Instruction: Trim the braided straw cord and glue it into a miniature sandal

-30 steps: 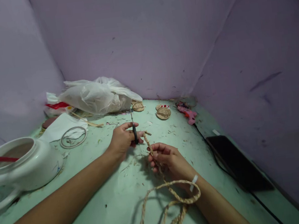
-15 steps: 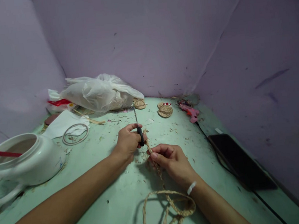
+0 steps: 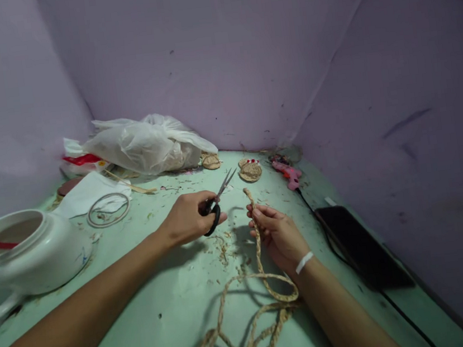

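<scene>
Braided cord (image 3: 258, 249) was pinched near its tip by right hand (image 3: 282, 236), slack strewn toward surface's (image 3: 132, 326) near edge; scissors (image 3: 219, 193) were gripped by left hand (image 3: 184, 220), blades parted. Step judged as trimming; steadied tip was needed next.

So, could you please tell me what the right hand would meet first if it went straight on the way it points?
Most likely the right hand would meet the black-handled scissors held in the left hand, though depth is hard to judge.
</scene>
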A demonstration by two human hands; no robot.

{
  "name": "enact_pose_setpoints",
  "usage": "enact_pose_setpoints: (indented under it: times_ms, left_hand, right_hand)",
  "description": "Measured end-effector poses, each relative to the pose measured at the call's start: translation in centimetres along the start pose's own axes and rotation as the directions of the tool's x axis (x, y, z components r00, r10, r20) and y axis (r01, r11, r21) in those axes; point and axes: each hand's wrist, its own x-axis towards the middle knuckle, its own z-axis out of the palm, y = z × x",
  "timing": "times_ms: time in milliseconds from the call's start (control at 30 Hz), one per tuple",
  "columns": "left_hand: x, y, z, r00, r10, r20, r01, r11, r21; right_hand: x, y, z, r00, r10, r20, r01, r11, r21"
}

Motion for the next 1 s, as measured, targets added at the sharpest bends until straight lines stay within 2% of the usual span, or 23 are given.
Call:
enact_pose_setpoints:
  times_ms: [167, 367, 533, 1000]
  left_hand:
    - [-0.6, 0.4, 0.4, 0.976, 0.123, 0.18, -0.169, 0.948, 0.27]
    - [-1.0, 0.4, 0.8, 0.964, 0.152, 0.216, -0.245, 0.825, 0.509]
    - [-1.1, 0.6, 1.0, 0.957, 0.146, 0.251, -0.265, 0.789, 0.554]
    - [-1.3, 0.8, 1.1, 0.938, 0.173, 0.301, -0.319, 0.772, 0.55]
  right_hand:
    - [0.0, 0.1, 0.0, 1.0, -0.018, -0.008, 0.018, 1.0, -0.001]
    - [-0.2, 0.2, 0.2, 0.999, -0.026, -0.029, 0.026, 1.0, -0.007]
    - [-0.6, 0.3, 0.5, 0.999, -0.038, 0.008, 0.038, 0.997, -0.066]
    - [-0.8, 0.7, 0.7, 0.996, -0.093, -0.005, 0.09, 0.98, -0.179]
